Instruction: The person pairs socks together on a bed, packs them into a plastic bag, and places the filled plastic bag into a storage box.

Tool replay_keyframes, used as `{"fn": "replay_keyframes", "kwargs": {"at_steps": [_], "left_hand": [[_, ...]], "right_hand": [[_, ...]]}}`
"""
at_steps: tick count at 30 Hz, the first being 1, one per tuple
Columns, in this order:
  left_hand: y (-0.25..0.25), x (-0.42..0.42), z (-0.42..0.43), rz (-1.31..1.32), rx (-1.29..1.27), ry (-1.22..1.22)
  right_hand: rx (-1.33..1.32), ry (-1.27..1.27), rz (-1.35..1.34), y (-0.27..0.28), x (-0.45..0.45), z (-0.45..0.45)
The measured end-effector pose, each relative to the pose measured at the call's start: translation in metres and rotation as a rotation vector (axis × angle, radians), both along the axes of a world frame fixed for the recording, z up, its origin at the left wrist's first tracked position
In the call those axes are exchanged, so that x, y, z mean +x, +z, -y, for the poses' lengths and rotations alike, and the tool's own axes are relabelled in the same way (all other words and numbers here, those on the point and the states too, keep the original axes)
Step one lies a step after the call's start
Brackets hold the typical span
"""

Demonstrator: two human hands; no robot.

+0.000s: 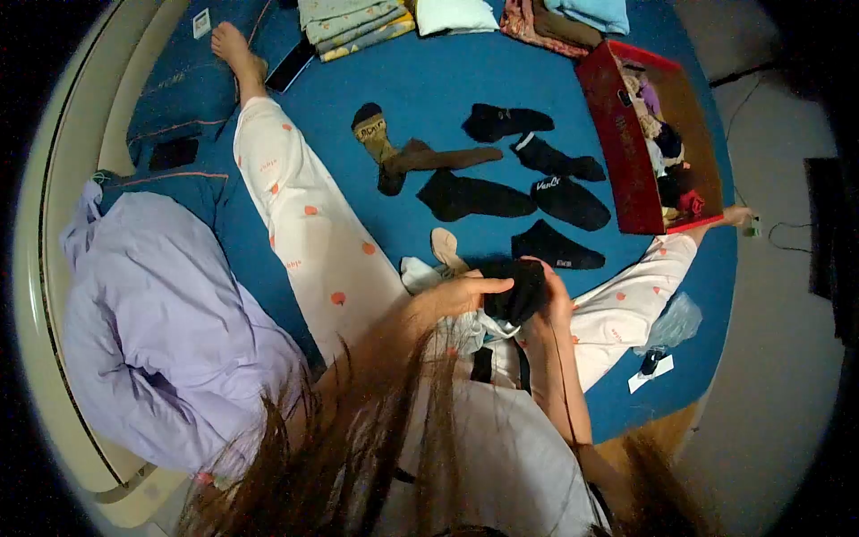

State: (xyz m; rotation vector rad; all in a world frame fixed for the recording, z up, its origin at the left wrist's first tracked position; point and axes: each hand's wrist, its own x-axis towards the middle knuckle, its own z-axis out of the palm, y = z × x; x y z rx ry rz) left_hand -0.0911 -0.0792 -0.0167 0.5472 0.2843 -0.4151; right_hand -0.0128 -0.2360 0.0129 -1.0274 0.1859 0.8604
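Note:
Close to my lap, a black sock (512, 291) is gripped between my two hands. My left hand (456, 294) has its thumb laid over the sock's left side, and my right hand (556, 300) closes on its right edge. Beneath them lie light-coloured socks or cloths (465, 333), partly hidden, and a beige sock (443, 246). Just beyond, a black ankle sock (557, 247) lies flat near a black sock with white lettering (571, 201) and a longer black sock (477, 196). Farther left is a brown sock (447, 158) with an olive-and-black sock (370, 132).
A red box (617, 134) of mixed small garments stands at the right by my foot. Folded fabrics (358, 25) line the far edge of the blue bed sheet (394, 76). A lilac quilt (170, 313) is heaped at left. A phone (291, 65) and a plastic bag (676, 324) lie beside my legs.

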Motion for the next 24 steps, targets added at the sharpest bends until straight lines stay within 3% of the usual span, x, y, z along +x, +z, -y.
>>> {"fn": "replay_keyframes", "kwargs": {"at_steps": [1,2,5,7,8,9,11,12,15,17,20,21,22,24], "left_hand": [[0.001,0.003,-0.005,0.053,0.162,-0.072],[0.003,0.006,-0.01,0.102,0.322,-0.142],[-0.003,0.004,-0.006,0.247,0.603,-0.153],[0.002,0.005,-0.009,0.245,0.748,-0.109],[-0.008,0.005,-0.013,0.033,0.828,-0.173],[-0.013,0.009,-0.024,0.008,0.898,-0.251],[0.012,0.009,-0.038,0.202,0.47,0.201],[0.019,0.007,-0.055,0.098,0.586,0.148],[0.023,0.01,-0.077,0.109,0.718,0.312],[0.023,0.016,-0.096,0.099,0.882,0.361],[0.009,0.027,-0.133,0.128,0.869,0.649],[-0.002,0.031,-0.146,0.131,1.133,0.788],[0.008,0.036,-0.155,0.049,1.36,0.902],[-0.018,0.043,-0.184,-0.111,1.775,0.829]], "right_hand": [[0.087,-0.016,-0.08,0.014,0.006,-0.001],[-0.004,-0.044,-0.11,0.027,0.006,-0.008],[-0.579,0.362,0.576,-0.009,0.011,0.009],[-0.614,0.223,0.644,-0.006,0.019,0.007],[-0.586,0.122,0.622,-0.016,0.028,0.013],[-0.556,0.023,0.596,-0.021,0.035,0.019],[-0.427,-0.165,0.484,-0.003,0.049,0.022],[-0.37,-0.22,0.423,0.004,0.055,0.024],[-0.412,-0.177,0.444,0.014,0.057,0.02],[-0.521,-0.093,0.579,0.011,0.057,0.015],[-0.549,-0.07,0.663,0.013,0.062,-0.001],[-0.537,-0.08,0.671,0.016,0.064,-0.006],[-0.699,0.026,0.653,0.021,0.068,-0.006],[-1.035,0.168,1.005,0.007,0.071,-0.012]]}}
